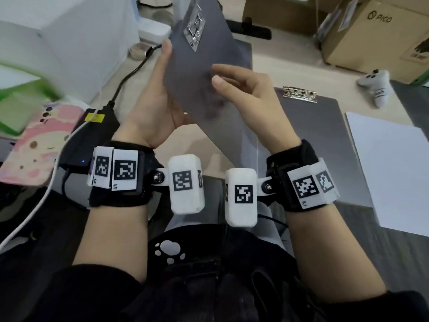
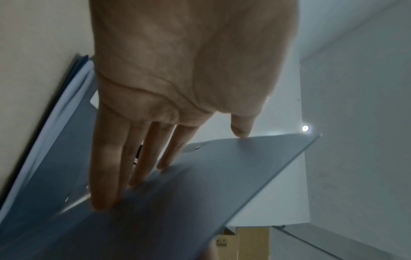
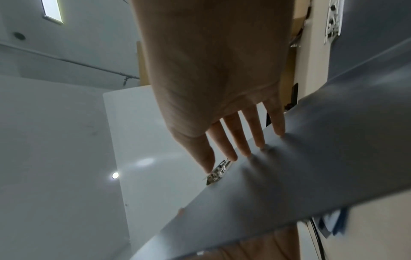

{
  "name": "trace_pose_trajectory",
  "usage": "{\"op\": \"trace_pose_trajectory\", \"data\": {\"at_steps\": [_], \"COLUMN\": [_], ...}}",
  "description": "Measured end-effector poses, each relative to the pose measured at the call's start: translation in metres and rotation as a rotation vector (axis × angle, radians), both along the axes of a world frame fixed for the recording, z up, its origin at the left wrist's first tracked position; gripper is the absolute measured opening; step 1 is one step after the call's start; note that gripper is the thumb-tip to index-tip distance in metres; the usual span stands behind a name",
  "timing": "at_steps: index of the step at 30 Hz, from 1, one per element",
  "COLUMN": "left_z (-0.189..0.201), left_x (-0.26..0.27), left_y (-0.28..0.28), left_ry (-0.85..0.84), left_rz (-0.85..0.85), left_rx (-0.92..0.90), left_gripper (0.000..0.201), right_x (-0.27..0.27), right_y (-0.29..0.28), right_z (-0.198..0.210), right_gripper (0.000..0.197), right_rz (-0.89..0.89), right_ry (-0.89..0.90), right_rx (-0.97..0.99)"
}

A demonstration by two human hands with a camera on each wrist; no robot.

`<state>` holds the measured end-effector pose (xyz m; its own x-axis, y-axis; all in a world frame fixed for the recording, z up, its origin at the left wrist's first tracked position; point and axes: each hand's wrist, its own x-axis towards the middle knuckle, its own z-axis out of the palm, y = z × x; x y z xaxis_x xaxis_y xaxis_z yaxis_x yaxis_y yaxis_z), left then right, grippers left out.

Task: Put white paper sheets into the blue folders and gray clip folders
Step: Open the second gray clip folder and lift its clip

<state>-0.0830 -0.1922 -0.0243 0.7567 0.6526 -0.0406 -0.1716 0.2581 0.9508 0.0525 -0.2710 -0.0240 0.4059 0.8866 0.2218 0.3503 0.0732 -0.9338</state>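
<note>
I hold a gray clip folder (image 1: 204, 73) tilted up in the air, its metal clip (image 1: 195, 26) at the far end. My left hand (image 1: 151, 96) grips its left edge, thumb on the front and straight fingers (image 2: 133, 158) behind. The straight fingers (image 3: 251, 137) of my right hand (image 1: 243, 89) rest against its face. A second gray clip folder (image 1: 325, 140) lies flat on the table to the right. Beside it lies a white paper sheet (image 1: 390, 168). A blue folder (image 2: 55, 140) shows under my left hand.
Cardboard boxes (image 1: 371, 38) stand at the back right, with a white controller (image 1: 376, 87) in front of them. On the left are a black power pack (image 1: 92, 135) with cables, a pink case (image 1: 39, 145), a green tray (image 1: 21, 105) and a white box (image 1: 81, 43).
</note>
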Motion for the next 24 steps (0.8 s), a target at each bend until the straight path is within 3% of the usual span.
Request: {"op": "trace_pose_trajectory", "data": {"at_steps": [7,13,16,19,24], "left_z": [-0.015,-0.041,-0.051,-0.058,-0.064], "left_x": [-0.036,-0.054,-0.060,-0.062,-0.059], "left_y": [0.027,0.047,0.051,0.053,0.059], "left_ry": [0.065,0.358,0.471,0.533,0.662], "left_rz": [0.212,0.345,0.314,0.326,0.421], "left_rx": [-0.058,0.071,0.117,0.141,0.203], "left_gripper": [0.033,0.014,0.025,0.034,0.033], "right_x": [-0.014,-0.021,-0.017,-0.005,0.023], "right_y": [0.028,0.043,0.049,0.052,0.054], "right_z": [-0.018,-0.031,-0.040,-0.049,-0.062], "right_gripper": [0.036,0.031,0.030,0.039,0.077], "right_rz": [0.018,0.060,0.002,-0.173,-0.304], "right_ry": [-0.050,-0.080,-0.063,-0.090,-0.239], "right_rx": [-0.174,-0.316,-0.299,-0.273,-0.565]}}
